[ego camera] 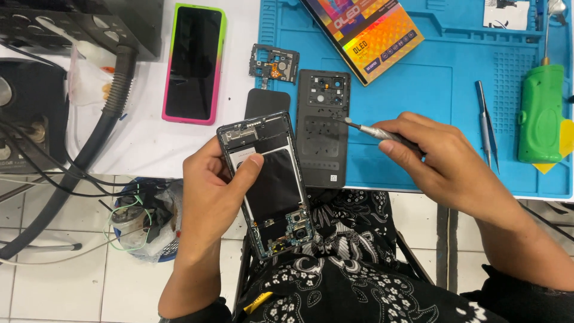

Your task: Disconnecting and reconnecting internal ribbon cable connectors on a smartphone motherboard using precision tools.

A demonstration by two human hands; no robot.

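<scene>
Holding an opened phone body (270, 185) over the lap, the left hand (209, 197) wraps its fingers behind the frame and presses the thumb onto the dark battery area; circuit boards show at the lower end, nearest the person. The right hand (439, 158) pinches a slim metal screwdriver (373, 131) between thumb and fingers, its tip pointing left and resting over the removed black back cover (323, 125), which lies on the blue work mat (454, 90) between the two hands and slightly beyond them. Small dark specks, probably screws, sit scattered on that cover. Risk, as a judgement: the phone is held off the desk (143, 137) edge in one hand only, so a loosened grip could drop it to the tiled floor; thumb pressure on the battery could also stress it. A knock from the screwdriver could scatter the loose specks off the cover, which overhangs the mat's near edge. Containers: the mat has moulded compartments beyond the right hand, and they look mostly bare; whether any hold small parts cannot be told. A flat colourful box (371, 27) lies shut beyond the cover, contents hidden. Below the left hand on the floor stands a bin (146, 221) stuffed with wire and scraps. Right of the right hand lie tweezers (487, 125) and a green tool (541, 113); beyond the left hand, a pink-and-green cased phone (194, 63) and a small camera bracket (274, 63).
</scene>
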